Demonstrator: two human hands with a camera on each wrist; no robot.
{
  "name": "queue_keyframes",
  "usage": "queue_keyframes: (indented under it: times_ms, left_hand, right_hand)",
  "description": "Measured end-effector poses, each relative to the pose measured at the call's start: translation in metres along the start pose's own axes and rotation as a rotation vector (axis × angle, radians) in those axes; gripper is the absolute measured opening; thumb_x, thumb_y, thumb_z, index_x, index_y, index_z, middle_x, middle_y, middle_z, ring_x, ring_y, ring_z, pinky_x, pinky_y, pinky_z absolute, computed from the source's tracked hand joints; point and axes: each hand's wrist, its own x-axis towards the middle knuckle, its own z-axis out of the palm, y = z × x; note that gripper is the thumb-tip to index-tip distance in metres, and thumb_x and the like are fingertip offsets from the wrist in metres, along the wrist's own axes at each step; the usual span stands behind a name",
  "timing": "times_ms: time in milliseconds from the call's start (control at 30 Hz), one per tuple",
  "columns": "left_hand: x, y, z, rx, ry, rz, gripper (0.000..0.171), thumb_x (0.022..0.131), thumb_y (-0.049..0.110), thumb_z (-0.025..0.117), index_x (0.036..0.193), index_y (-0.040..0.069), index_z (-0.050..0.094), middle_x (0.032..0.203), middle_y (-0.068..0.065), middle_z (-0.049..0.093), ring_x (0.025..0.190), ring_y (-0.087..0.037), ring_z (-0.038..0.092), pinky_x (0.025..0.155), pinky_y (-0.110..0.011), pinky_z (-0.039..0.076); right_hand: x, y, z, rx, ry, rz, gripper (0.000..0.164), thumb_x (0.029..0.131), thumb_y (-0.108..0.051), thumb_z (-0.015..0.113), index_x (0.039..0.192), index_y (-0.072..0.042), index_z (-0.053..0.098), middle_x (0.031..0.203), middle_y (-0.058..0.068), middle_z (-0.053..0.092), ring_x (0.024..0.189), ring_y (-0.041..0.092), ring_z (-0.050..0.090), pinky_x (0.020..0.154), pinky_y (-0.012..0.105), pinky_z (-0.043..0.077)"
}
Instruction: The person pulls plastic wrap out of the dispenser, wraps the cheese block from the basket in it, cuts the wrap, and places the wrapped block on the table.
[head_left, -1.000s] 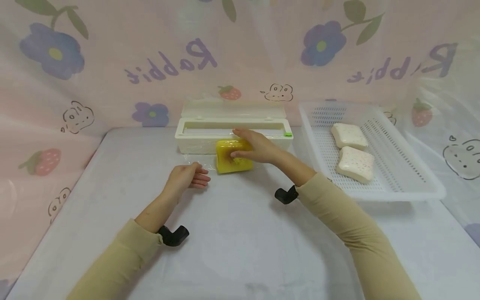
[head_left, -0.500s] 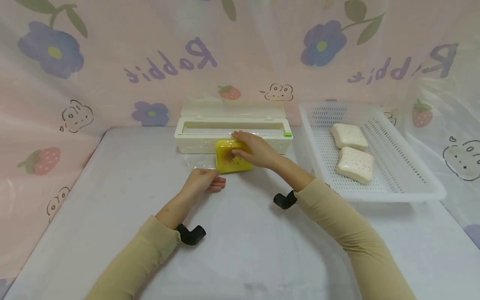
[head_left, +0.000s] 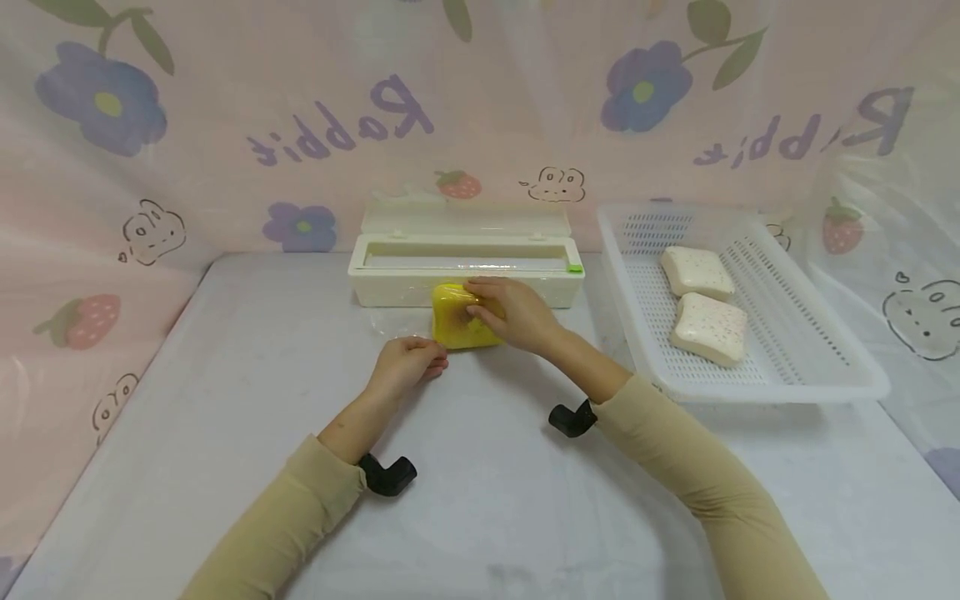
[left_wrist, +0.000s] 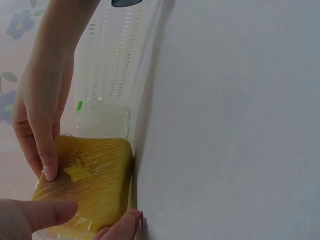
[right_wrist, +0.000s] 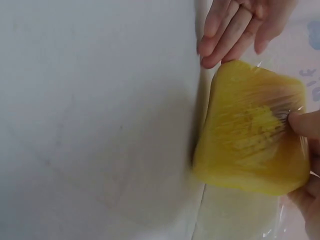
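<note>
A yellow, rounded square block (head_left: 457, 318) with a brownish patch stands tilted in front of a white cling film dispenser (head_left: 468, 271). Creased clear film (left_wrist: 92, 172) lies tight over its face. My right hand (head_left: 517, 315) grips the block from its right side, thumb on the face and fingers over the top edge. At the lower left corner is my left hand (head_left: 408, 365); its fingertips (right_wrist: 210, 61) reach the block's edge while the thumb stands apart. Loose clear film (head_left: 401, 323) spreads on the table left of the block.
The dispenser's lid (head_left: 465, 221) is raised, and a green slider (head_left: 574, 268) sits at its right end. To the right stands a white perforated basket (head_left: 810, 387) holding two speckled white blocks (head_left: 711, 329). A printed curtain (head_left: 480, 100) hangs behind the table.
My left hand has moved right to the block's lower left corner, its fingers bending more. The right hand has slid slightly down with the block, tilting it a little.
</note>
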Motion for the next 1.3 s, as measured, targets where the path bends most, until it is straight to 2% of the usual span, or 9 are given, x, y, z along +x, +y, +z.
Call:
queue_keyframes:
  times_ms: [167, 233, 400, 600, 667, 833, 1033, 1167, 1300]
  left_hand:
    - [-0.004, -0.002, -0.003, 0.090, 0.060, 0.082, 0.025, 0.088, 0.013, 0.066, 0.105, -0.002, 0.056, 0.101, -0.020, 0.071, 0.081, -0.016, 0.063, 0.072, -0.019, 0.047]
    - [-0.004, -0.002, -0.004, 0.103, 0.075, 0.116, 0.025, 0.087, 0.012, 0.066, 0.105, -0.001, 0.054, 0.103, -0.021, 0.070, 0.084, -0.018, 0.062, 0.073, -0.020, 0.045]
    - [-0.005, -0.001, -0.005, 0.078, 0.137, 0.169, 0.028, 0.087, 0.011, 0.067, 0.108, -0.001, 0.053, 0.111, -0.023, 0.067, 0.099, -0.027, 0.063, 0.083, -0.025, 0.045]
    - [-0.007, 0.002, -0.007, 0.022, 0.204, 0.199, 0.031, 0.088, 0.012, 0.068, 0.110, -0.001, 0.050, 0.109, -0.021, 0.066, 0.096, -0.025, 0.065, 0.074, -0.016, 0.051]
    - [-0.008, 0.003, -0.008, 0.015, 0.208, 0.195, 0.033, 0.088, 0.014, 0.068, 0.112, -0.001, 0.050, 0.110, -0.021, 0.066, 0.095, -0.026, 0.067, 0.076, -0.020, 0.055]
    - [-0.010, 0.007, -0.009, -0.019, 0.185, 0.156, 0.037, 0.090, 0.019, 0.068, 0.115, -0.001, 0.049, 0.110, -0.020, 0.064, 0.087, -0.027, 0.069, 0.083, -0.036, 0.057]
    - [-0.009, 0.007, -0.013, -0.050, 0.099, 0.126, 0.037, 0.090, 0.020, 0.068, 0.114, -0.003, 0.053, 0.102, -0.015, 0.063, 0.073, -0.012, 0.068, 0.075, -0.032, 0.059]
    - [-0.009, 0.005, -0.015, 0.015, 0.047, 0.086, 0.038, 0.089, 0.023, 0.069, 0.114, -0.003, 0.055, 0.101, -0.018, 0.067, 0.072, -0.013, 0.069, 0.072, -0.030, 0.059]
    - [-0.010, 0.003, -0.017, 0.112, 0.015, 0.032, 0.041, 0.090, 0.028, 0.068, 0.116, -0.001, 0.055, 0.108, -0.019, 0.068, 0.072, -0.014, 0.070, 0.072, -0.027, 0.059]
  right_hand:
    - [-0.007, -0.002, -0.004, 0.073, 0.045, 0.060, 0.037, 0.092, -0.022, 0.066, 0.122, -0.001, 0.064, 0.120, 0.013, 0.067, 0.113, 0.028, 0.061, 0.100, 0.040, 0.048]
    - [-0.009, -0.002, -0.005, 0.113, 0.052, 0.096, 0.035, 0.091, -0.023, 0.067, 0.119, -0.002, 0.066, 0.116, 0.011, 0.069, 0.104, 0.026, 0.064, 0.092, 0.038, 0.052]
    - [-0.016, 0.000, -0.006, 0.238, 0.062, 0.139, 0.031, 0.089, -0.023, 0.069, 0.112, -0.002, 0.070, 0.107, 0.011, 0.072, 0.091, 0.022, 0.066, 0.079, 0.032, 0.056]
    - [-0.025, -0.003, -0.007, 0.302, 0.050, 0.195, 0.031, 0.086, -0.027, 0.072, 0.103, -0.001, 0.073, 0.098, 0.012, 0.073, 0.086, 0.024, 0.071, 0.072, 0.030, 0.059]
    - [-0.029, -0.004, -0.007, 0.303, 0.041, 0.236, 0.032, 0.086, -0.030, 0.072, 0.101, -0.003, 0.073, 0.096, 0.011, 0.074, 0.083, 0.023, 0.071, 0.071, 0.030, 0.058]
    - [-0.039, -0.009, -0.006, 0.380, 0.013, 0.364, 0.035, 0.084, -0.038, 0.072, 0.097, -0.005, 0.073, 0.090, 0.007, 0.074, 0.077, 0.017, 0.069, 0.065, 0.031, 0.057]
    - [-0.053, -0.014, 0.001, 0.557, -0.035, 0.505, 0.039, 0.084, -0.039, 0.072, 0.097, -0.002, 0.070, 0.082, 0.009, 0.072, 0.065, 0.016, 0.068, 0.066, 0.041, 0.059]
    - [-0.063, -0.014, 0.006, 0.618, -0.069, 0.560, 0.041, 0.085, -0.038, 0.071, 0.098, 0.001, 0.069, 0.084, 0.010, 0.070, 0.063, 0.018, 0.069, 0.065, 0.037, 0.060]
    - [-0.071, -0.015, 0.011, 0.624, -0.096, 0.596, 0.042, 0.085, -0.039, 0.071, 0.098, 0.001, 0.069, 0.085, 0.010, 0.069, 0.063, 0.018, 0.068, 0.064, 0.032, 0.059]
